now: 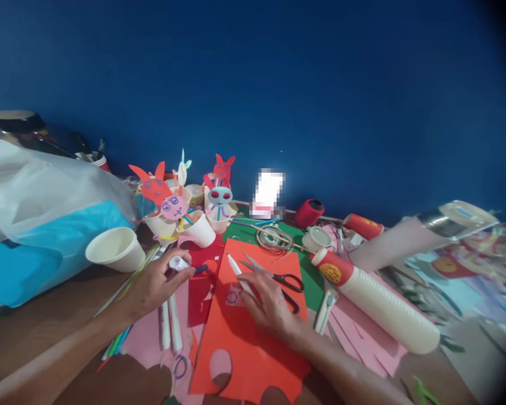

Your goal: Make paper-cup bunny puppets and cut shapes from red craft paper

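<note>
My left hand (162, 284) is closed on a small pale paper cutout (178, 262) with a drawn mark. A dark blue pen cap (201, 269) juts out from the same fingers. My right hand (270, 301) grips a white marker (237, 268), its tip pointing up and left, over an orange paper sheet (253, 365) with round pieces cut from it. Just beyond the right fingers lie black-handled scissors (289, 281) on the sheet. Under the marker, a small pink scrap (233, 296) bears a purple ring.
Paper cups (200, 229) with paper animal faces stand at the back left. An empty-looking cup (113, 250) tilts by a plastic bag (50, 185). Stacked cups (388, 304), a box cutter (326, 311) and a wire coil (274, 239) lie to the right and behind.
</note>
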`<state>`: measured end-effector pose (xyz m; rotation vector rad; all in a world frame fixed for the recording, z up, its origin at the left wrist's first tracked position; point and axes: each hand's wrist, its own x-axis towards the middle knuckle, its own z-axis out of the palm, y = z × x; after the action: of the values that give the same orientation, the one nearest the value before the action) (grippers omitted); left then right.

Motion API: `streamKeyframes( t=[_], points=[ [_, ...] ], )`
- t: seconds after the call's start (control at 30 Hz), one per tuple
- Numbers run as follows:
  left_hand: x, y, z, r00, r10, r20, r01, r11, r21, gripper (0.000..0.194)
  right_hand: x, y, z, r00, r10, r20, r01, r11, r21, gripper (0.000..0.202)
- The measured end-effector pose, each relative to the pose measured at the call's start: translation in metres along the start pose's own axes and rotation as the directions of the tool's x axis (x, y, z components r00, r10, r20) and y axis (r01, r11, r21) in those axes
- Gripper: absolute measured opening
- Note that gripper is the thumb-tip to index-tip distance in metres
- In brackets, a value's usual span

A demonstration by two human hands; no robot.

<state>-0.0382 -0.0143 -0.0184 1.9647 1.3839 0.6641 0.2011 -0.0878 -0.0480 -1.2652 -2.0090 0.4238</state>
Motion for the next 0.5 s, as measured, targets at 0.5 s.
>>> streamKeyframes(
  t=[0.5],
  points=[
    [-0.006, -0.001, 0.000, 0.964, -0.237, 0.117, 0.242, 0.613, -0.752, 0.026, 0.002, -0.004, -0.004, 0.984, 0.173, 0.033, -0.176, 0.978, 0.115, 0.016]
  ],
)
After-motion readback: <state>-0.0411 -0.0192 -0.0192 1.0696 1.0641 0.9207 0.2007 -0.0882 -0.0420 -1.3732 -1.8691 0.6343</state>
